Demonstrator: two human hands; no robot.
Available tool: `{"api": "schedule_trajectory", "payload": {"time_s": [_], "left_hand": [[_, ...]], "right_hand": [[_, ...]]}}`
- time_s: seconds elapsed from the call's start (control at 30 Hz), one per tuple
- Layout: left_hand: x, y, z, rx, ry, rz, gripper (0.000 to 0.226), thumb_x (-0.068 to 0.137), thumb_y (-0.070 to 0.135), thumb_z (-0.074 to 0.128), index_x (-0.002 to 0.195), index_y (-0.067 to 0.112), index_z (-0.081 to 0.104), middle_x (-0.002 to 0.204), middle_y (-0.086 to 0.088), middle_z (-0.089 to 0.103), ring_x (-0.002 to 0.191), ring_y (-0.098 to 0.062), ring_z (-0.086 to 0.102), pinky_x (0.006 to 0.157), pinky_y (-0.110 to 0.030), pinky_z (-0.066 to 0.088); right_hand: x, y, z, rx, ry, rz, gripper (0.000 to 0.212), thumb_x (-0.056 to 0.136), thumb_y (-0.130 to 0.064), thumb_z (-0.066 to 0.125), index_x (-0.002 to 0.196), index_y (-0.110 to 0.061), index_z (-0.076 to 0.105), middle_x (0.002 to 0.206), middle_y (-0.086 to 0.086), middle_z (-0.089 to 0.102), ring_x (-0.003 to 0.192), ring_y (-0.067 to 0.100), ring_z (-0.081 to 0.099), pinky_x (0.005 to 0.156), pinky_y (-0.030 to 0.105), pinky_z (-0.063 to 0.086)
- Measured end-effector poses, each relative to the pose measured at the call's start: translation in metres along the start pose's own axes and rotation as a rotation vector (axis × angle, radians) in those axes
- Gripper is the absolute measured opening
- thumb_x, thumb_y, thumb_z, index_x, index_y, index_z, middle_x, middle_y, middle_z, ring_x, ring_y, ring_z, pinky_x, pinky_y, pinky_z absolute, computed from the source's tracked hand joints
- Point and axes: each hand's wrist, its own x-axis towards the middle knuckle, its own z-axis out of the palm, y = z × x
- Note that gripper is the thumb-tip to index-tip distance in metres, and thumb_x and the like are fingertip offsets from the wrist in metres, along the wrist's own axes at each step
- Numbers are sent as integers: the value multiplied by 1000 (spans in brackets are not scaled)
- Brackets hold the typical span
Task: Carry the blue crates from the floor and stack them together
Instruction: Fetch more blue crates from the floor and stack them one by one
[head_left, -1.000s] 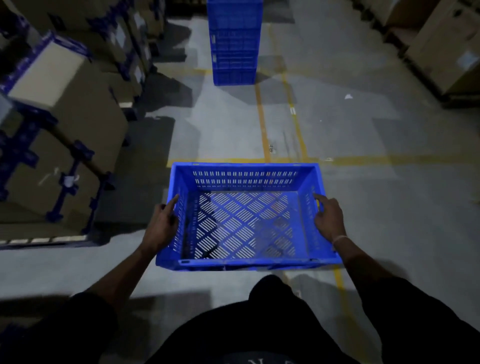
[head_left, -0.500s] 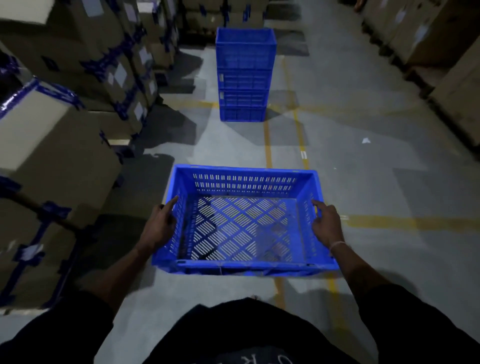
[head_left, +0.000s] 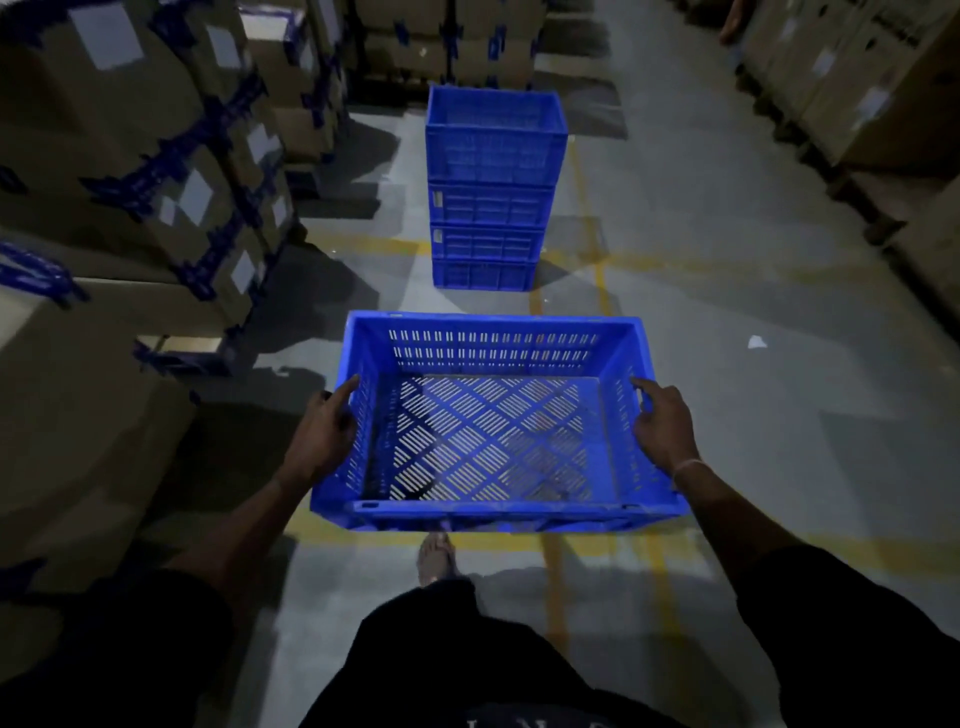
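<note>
While we hold the empty blue crate (head_left: 496, 426) off the floor facing the stack (head_left: 493, 187), left hand (head_left: 322, 434) and right hand (head_left: 665, 423) grip its short sides — stiff, light; rims give the surest hold

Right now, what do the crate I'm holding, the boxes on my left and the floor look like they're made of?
Carried crate: moulded blue plastic by the look, slightly glossy, with slotted walls and a perforated base.
Boxes: brown cardboard, matte, bound with blue tape and white labels.
Floor: probably smooth grey concrete with worn painted yellow lines.
</note>
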Motion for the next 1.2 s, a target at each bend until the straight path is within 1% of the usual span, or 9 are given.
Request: {"api": "schedule_trajectory", "payload": {"time_s": [0.1, 0.2, 0.3, 0.43, 0.57, 0.67, 0.87, 1.0, 1.2], "left_hand": [[87, -7, -4, -13, -9, -2, 67, 93, 8, 58, 155, 25, 37, 111, -15, 53, 100, -34, 59, 85, -38, 45], [172, -7, -20, -1, -35, 8, 68, 94, 9, 58, 155, 27, 36, 111, -8, 47, 97, -34, 61, 89, -38, 45], [247, 1, -31, 8, -24, 13, 68, 96, 10, 57, 156, 30, 33, 123, -15, 48, 102, -29, 58, 90, -41, 47], [348, 12, -38, 16, 4, 25, 67, 94, 5, 58, 155, 24, 38, 122, -20, 52, 108, -36, 57, 89, -40, 47], [456, 20, -29, 56, 21, 54, 68, 89, -1, 58, 153, 12, 42, 108, -24, 59, 109, -38, 54, 89, -42, 47], [538, 33, -21, 74, 20, 73, 70, 85, -6, 57, 152, 7, 41, 95, -19, 60, 102, -37, 52, 84, -49, 49], [686, 63, -18, 115, 84, 85, 63, 90, -3, 54, 151, 6, 41, 93, -28, 55, 90, -43, 54, 79, -48, 48], [777, 80, -24, 143, 114, 104, 63, 91, 2, 52, 152, 9, 38, 100, -29, 58, 95, -43, 53, 79, -48, 47], [902, 100, -40, 140, 144, 88, 66, 90, 3, 54, 154, 11, 36, 116, -34, 57, 97, -49, 60, 81, -50, 50]], "right_hand": [[77, -16, 17, -29, 2, 20, 60, 78, 12, 51, 134, -9, 59, 98, 27, 52, 85, 45, 56, 81, 38, 42], [154, -38, 25, -21, -2, -9, 61, 77, 13, 53, 134, -8, 59, 94, 27, 53, 85, 45, 56, 78, 37, 39], [223, -56, 31, -28, 15, 11, 59, 79, 11, 53, 135, -8, 58, 96, 26, 54, 87, 43, 56, 80, 36, 40], [323, -76, 39, -19, 17, -14, 61, 79, 11, 54, 136, -8, 57, 96, 26, 53, 87, 44, 55, 79, 38, 40], [434, -86, 51, -23, 26, -21, 59, 79, 10, 55, 136, -7, 57, 95, 29, 53, 86, 47, 56, 77, 39, 40], [524, -91, 59, 5, 30, -33, 59, 80, 10, 54, 136, -8, 57, 95, 30, 53, 86, 47, 55, 77, 40, 40], [678, -110, 48, 26, 11, -42, 56, 85, 6, 51, 138, -11, 55, 103, 31, 54, 94, 49, 56, 80, 41, 42], [768, -133, 28, 0, 17, -77, 62, 87, 3, 51, 145, -17, 47, 107, 32, 53, 93, 51, 55, 77, 43, 45], [900, -159, 25, 20, 29, -130, 74, 87, -3, 53, 155, -22, 28, 124, 30, 58, 106, 49, 57, 82, 47, 48]]}}
